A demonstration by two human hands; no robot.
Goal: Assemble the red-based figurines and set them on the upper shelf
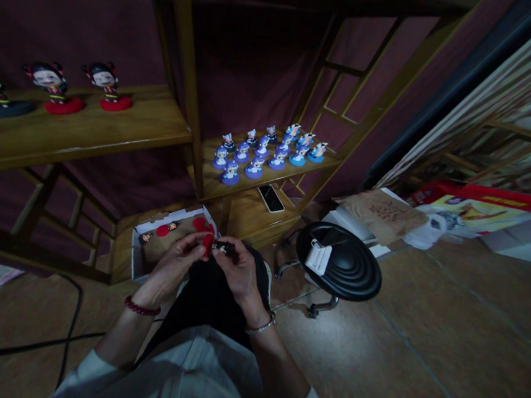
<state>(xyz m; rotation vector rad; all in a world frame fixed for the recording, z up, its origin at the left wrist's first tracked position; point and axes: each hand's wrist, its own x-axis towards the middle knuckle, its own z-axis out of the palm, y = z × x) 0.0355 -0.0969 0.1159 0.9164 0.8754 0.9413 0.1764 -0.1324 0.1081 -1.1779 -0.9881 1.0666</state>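
Observation:
Both my hands meet above my lap, beside a shallow white box. Pinched in the fingers of my left hand is a red base. My right hand grips a small dark-haired figurine, partly covered by my fingers. Figurine and base are close together; I cannot tell whether they are joined. Inside the box lie a red disc, more red pieces and small figurine parts.
Finished-looking figurines on red bases stand on the left shelf. Several purple and blue figurines fill the middle shelf, above a phone. A black round stool stands at right. Cables cross the floor at left.

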